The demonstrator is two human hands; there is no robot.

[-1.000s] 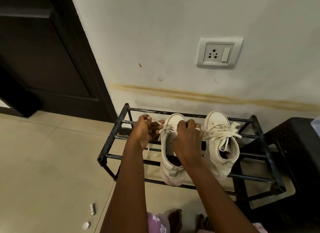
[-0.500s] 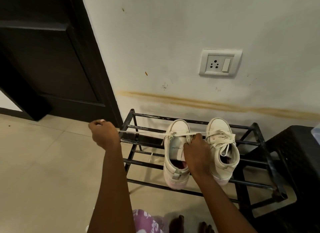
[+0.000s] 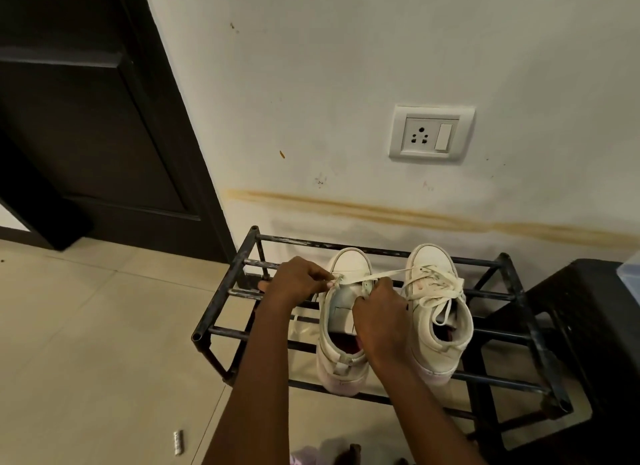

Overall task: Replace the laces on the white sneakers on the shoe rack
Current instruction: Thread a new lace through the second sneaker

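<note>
Two bare arms reach forward to a black metal shoe rack (image 3: 221, 309) against a stained pale wall; two white high-top sneakers sit on its top bars, toes to the wall, heels toward the person. The left hand (image 3: 294, 286) has its fingers curled, thumb and forefinger pinching a flat cream lace (image 3: 388, 275) at the left edge of the unlaced sneaker (image 3: 349, 262); the right hand (image 3: 379, 321) is curled over that sneaker's right eyelet edge, gripping it; whether it also holds the lace is hidden behind its knuckles.

From the left fingertips (image 3: 328, 284) the lace runs straight to the right and slightly away, across the sneaker's front, past the right hand's fingers and over toward the laced sneaker (image 3: 436, 329), which stands just beyond the right hand. The lace's long axis therefore lies crosswise, side to side; the sneaker's long axis runs away from the fingers toward the wall.

Only the eyelets nearest the toe look threaded; the tongue is bare on the wrist side of the fingers, so I judge the lacing barely begun. The next eyelets lie just wrist-side of both sets of fingertips; the left hand, holding the lace, seems better placed to feed it.

Beyond the fingers is a wall socket (image 3: 431, 132); far left, a dark door (image 3: 86, 118); a small white object (image 3: 177, 443) lies on the floor tiles.
</note>
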